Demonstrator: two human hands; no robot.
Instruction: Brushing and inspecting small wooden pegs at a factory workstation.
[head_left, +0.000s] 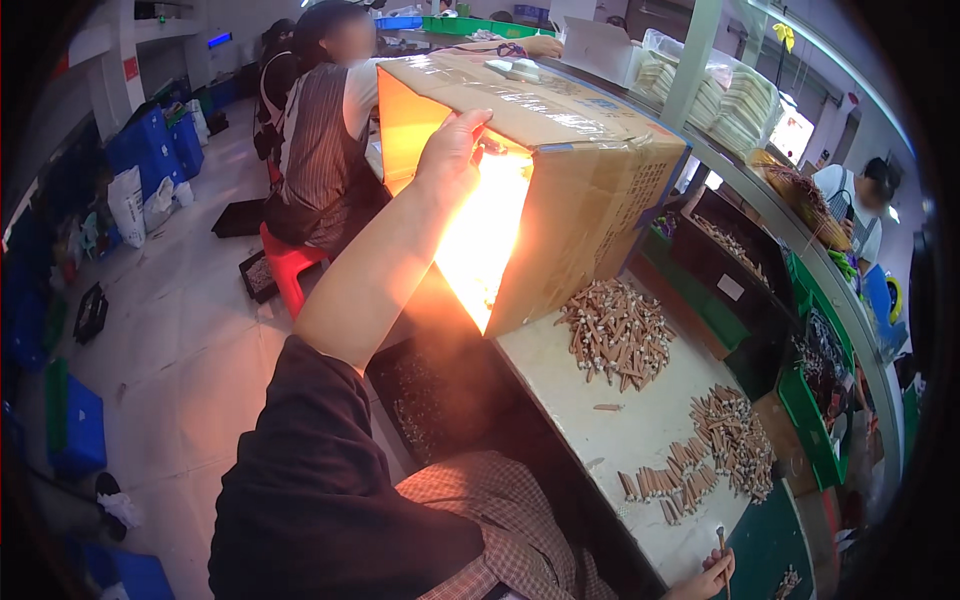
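My left hand [452, 148] reaches up into the open front of a big cardboard box [590, 180] that lies on its side on the bench; a strong light glows inside. Its fingers curl near the box's upper edge, and whether they hold anything is lost in the glare. My right hand [706, 580] shows only at the lower edge, pinching a small brown stick-shaped piece [720, 541] upright. One heap of similar brown pieces [618, 332] lies beside the box, another heap [735, 440] further right, and a short row [668, 484] nearer me.
The white bench top [570, 400] has green bins [815, 420] of parts along its right side. Below its edge sits a dark tray [440, 400]. A seated person in a striped top [322, 150] is ahead on a red stool [290, 268]. Blue crates [150, 145] line the left.
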